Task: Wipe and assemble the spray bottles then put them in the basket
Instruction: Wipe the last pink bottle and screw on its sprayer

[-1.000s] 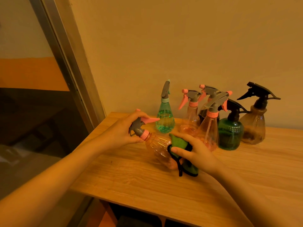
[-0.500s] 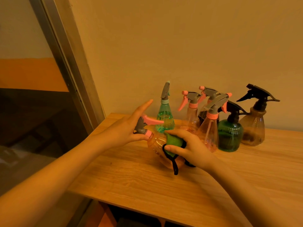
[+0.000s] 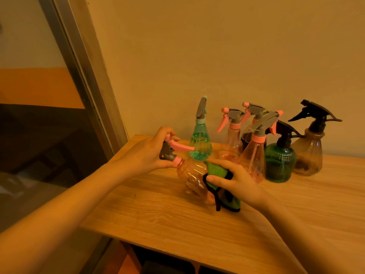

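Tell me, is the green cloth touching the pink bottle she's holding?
Touching. The head view shows the right hand pressing the green cloth flat against the side of the pink bottle, with no gap between them.

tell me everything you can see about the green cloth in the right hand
The green cloth looks like soft fabric with a dark bound edge and a dark loop hanging below. It is bunched and draped against the body of the tilted pink spray bottle. The right hand grips it, thumb on top pressing it onto the bottle, above the wooden table.
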`<control>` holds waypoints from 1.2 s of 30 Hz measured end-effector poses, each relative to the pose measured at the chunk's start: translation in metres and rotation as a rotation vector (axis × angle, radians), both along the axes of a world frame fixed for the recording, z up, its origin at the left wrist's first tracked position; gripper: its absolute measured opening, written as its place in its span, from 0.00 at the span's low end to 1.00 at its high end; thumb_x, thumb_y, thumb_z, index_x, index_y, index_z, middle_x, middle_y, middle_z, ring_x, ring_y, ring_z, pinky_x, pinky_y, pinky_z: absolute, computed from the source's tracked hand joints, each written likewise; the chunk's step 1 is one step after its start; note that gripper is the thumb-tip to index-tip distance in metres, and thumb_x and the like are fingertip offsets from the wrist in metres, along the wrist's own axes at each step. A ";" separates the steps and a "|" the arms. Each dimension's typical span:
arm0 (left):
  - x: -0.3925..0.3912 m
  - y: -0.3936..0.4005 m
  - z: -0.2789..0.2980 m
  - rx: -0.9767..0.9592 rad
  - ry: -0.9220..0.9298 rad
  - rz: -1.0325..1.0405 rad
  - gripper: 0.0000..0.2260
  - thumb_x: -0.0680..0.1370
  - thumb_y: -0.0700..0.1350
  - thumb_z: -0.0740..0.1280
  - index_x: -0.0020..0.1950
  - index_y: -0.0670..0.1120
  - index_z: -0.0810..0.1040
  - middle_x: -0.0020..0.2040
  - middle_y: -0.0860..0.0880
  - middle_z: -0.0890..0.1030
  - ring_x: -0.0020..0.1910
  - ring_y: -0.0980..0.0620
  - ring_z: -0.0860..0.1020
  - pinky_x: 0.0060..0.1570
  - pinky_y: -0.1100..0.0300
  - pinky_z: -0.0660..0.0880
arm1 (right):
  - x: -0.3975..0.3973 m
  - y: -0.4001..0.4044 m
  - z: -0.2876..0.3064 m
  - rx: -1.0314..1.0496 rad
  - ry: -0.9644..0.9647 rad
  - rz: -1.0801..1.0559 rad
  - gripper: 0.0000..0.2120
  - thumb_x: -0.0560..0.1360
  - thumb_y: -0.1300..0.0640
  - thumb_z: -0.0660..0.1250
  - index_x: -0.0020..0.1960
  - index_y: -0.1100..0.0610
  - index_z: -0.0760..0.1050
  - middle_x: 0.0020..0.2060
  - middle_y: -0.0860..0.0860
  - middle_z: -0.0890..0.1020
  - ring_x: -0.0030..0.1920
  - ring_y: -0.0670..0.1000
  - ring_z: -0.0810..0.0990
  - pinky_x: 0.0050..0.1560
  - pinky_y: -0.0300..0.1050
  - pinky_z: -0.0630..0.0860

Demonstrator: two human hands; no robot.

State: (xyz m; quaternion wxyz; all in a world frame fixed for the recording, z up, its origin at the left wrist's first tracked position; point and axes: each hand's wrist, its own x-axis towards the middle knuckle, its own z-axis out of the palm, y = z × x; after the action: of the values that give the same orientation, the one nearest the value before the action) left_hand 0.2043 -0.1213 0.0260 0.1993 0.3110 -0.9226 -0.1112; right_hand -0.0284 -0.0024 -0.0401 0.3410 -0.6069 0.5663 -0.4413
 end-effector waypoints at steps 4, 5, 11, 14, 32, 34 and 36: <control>0.001 0.000 0.000 -0.059 -0.044 0.015 0.30 0.68 0.54 0.74 0.61 0.52 0.60 0.66 0.53 0.73 0.55 0.54 0.78 0.49 0.52 0.79 | -0.004 0.011 -0.005 0.003 -0.065 -0.014 0.25 0.66 0.45 0.70 0.64 0.43 0.73 0.58 0.38 0.77 0.54 0.36 0.77 0.52 0.35 0.76; 0.001 -0.001 -0.001 -0.071 -0.046 0.013 0.30 0.68 0.54 0.74 0.62 0.52 0.60 0.66 0.53 0.73 0.54 0.54 0.78 0.49 0.52 0.79 | -0.003 0.012 -0.006 -0.002 -0.057 -0.020 0.25 0.66 0.45 0.70 0.63 0.43 0.73 0.58 0.38 0.76 0.54 0.35 0.77 0.54 0.37 0.76; 0.000 -0.002 -0.002 -0.110 -0.039 -0.019 0.31 0.69 0.53 0.74 0.64 0.52 0.60 0.65 0.52 0.74 0.50 0.55 0.79 0.47 0.53 0.80 | 0.009 0.003 0.004 -0.071 0.143 -0.019 0.25 0.65 0.39 0.68 0.62 0.37 0.70 0.58 0.37 0.74 0.57 0.37 0.74 0.58 0.38 0.73; -0.002 0.000 -0.001 -0.117 -0.003 -0.062 0.31 0.69 0.51 0.75 0.65 0.51 0.62 0.64 0.52 0.74 0.53 0.55 0.79 0.49 0.52 0.79 | 0.018 -0.008 0.014 -0.107 0.216 0.003 0.29 0.65 0.37 0.67 0.65 0.43 0.72 0.58 0.41 0.75 0.57 0.36 0.73 0.59 0.37 0.72; 0.010 0.005 -0.018 -0.178 0.094 -0.034 0.29 0.69 0.54 0.73 0.64 0.46 0.66 0.59 0.46 0.76 0.53 0.52 0.79 0.47 0.52 0.81 | 0.009 0.026 -0.003 -0.048 0.027 -0.038 0.23 0.65 0.47 0.71 0.58 0.37 0.70 0.53 0.38 0.77 0.51 0.32 0.76 0.46 0.28 0.72; 0.009 0.005 -0.022 -0.233 0.120 -0.060 0.29 0.69 0.53 0.73 0.65 0.48 0.65 0.57 0.46 0.77 0.53 0.51 0.79 0.47 0.53 0.81 | 0.010 0.028 -0.004 -0.072 0.039 -0.065 0.23 0.65 0.47 0.72 0.58 0.36 0.70 0.53 0.36 0.76 0.52 0.31 0.75 0.48 0.28 0.72; 0.005 0.007 -0.024 -0.318 0.150 -0.105 0.30 0.68 0.52 0.73 0.65 0.50 0.63 0.57 0.44 0.79 0.53 0.51 0.80 0.49 0.59 0.79 | 0.011 0.026 -0.003 -0.097 0.083 -0.081 0.24 0.67 0.47 0.72 0.59 0.35 0.68 0.54 0.35 0.75 0.54 0.31 0.73 0.51 0.28 0.72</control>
State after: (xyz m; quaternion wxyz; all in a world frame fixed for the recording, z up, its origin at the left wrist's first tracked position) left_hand 0.2098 -0.1146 0.0022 0.3083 0.2178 -0.9260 0.0029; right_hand -0.0178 0.0234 -0.0428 0.2693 -0.6170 0.5820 -0.4562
